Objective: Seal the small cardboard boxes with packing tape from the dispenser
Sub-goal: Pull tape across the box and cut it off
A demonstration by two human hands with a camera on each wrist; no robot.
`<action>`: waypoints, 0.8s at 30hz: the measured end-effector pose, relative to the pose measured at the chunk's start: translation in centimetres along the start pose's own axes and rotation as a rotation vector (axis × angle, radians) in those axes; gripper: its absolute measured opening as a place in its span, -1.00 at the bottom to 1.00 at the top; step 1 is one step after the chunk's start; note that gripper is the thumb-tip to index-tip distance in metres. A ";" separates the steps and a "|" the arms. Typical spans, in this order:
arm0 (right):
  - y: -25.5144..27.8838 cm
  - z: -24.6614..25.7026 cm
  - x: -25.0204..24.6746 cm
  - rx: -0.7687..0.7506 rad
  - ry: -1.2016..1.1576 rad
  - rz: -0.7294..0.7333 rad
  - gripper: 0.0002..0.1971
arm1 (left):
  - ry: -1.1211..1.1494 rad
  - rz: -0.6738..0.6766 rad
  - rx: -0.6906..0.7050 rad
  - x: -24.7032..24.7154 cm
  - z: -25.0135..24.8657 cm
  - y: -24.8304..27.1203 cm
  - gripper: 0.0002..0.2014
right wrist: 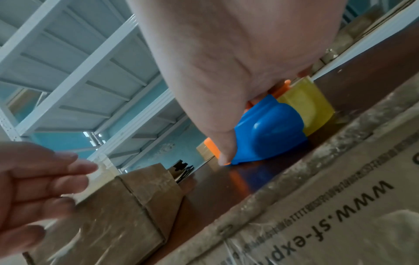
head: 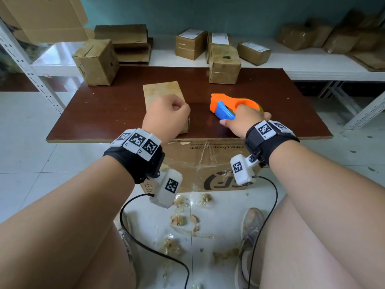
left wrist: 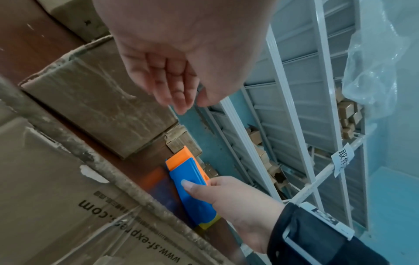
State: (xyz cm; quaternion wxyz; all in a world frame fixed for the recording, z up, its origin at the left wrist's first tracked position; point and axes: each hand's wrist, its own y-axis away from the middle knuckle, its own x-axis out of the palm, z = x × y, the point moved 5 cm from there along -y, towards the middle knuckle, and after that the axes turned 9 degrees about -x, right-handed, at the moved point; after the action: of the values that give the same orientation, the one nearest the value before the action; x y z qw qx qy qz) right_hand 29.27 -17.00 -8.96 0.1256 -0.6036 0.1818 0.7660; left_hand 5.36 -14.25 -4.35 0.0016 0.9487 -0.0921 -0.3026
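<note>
A small cardboard box (head: pixel 158 94) lies flat on the dark brown board (head: pixel 281 113), left of centre. My left hand (head: pixel 168 113) hovers over the box's near right corner with its fingers loosely curled and nothing in them (left wrist: pixel 181 93). The left wrist view shows the box (left wrist: pixel 95 100) under the palm. To the right, the orange and blue tape dispenser (head: pixel 227 103) sits on the board with its yellowish tape roll (right wrist: pixel 306 105). My right hand (head: pixel 248 119) grips it, with the thumb (left wrist: pixel 195 188) lying on the blue part (right wrist: pixel 272 129).
More small boxes stand at the back of the board (head: pixel 98 61) (head: pixel 225 65) and on the white shelf (head: pixel 190 44) behind. A large printed carton (head: pixel 208 163) supports the board. Crumpled tape scraps (head: pixel 179 220) litter the tiled floor by my feet.
</note>
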 end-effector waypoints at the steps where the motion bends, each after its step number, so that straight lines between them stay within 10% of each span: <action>1: 0.0 0.4 0.0 -0.022 -0.004 -0.006 -0.49 | 0.015 0.037 -0.011 0.4 0.1 0.0 -0.82; 5: 0.1 1.8 -0.9 -0.064 -0.103 -0.016 -0.61 | 0.104 0.151 -0.062 1.6 0.8 -0.3 -0.85; 12: 0.0 1.0 -4.2 -0.004 -1.255 -0.219 -0.72 | 0.243 0.172 -0.063 2.3 -0.2 0.5 -0.70; 17: 3.8 3.6 -5.8 -0.251 -1.916 0.072 -0.60 | 0.481 0.091 -0.033 1.6 -2.0 1.7 -0.56; 24: 8.0 8.4 -4.2 -0.336 -1.806 0.255 -0.52 | 1.047 0.311 -0.220 1.8 -1.9 1.3 -0.27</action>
State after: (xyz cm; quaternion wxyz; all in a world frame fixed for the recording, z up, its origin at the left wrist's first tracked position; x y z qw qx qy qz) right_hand 19.59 -20.52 -2.12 0.0452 0.2362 -0.0334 0.9701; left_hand 7.61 -15.94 -3.76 0.1909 0.9418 -0.1855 0.2051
